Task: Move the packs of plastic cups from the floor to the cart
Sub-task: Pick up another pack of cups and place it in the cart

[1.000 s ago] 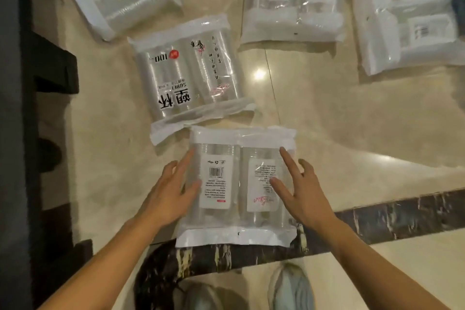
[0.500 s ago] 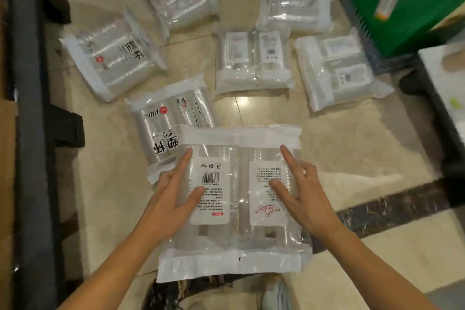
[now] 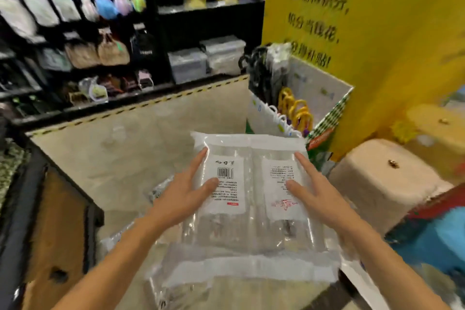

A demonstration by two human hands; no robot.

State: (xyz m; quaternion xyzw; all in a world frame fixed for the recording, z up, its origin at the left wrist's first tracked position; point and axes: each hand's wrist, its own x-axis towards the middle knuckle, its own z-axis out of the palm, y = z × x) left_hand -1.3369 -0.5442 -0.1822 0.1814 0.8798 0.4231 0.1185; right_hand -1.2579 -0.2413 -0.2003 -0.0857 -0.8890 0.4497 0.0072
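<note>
I hold a clear pack of plastic cups (image 3: 251, 229) with two white labels in front of me, lifted off the floor. My left hand (image 3: 183, 191) grips its left side, thumb on the barcode label. My right hand (image 3: 314, 194) grips its right side, fingers spread over the other label. Under the held pack, parts of other clear packs (image 3: 161, 189) show on the floor. At the left edge is a dark frame with a brown board (image 3: 57, 221); I cannot tell whether it is the cart.
Black store shelves (image 3: 100, 40) with bags and boxes run along the back. A yellow pillar (image 3: 364, 33) stands at the right, with a white display box (image 3: 322, 90) of goods in front of it. A beige stool (image 3: 382, 181) sits at the right.
The pack has come up off the floor in both hands, and my view has swung up from the floor packs to the shelves and aisle.
</note>
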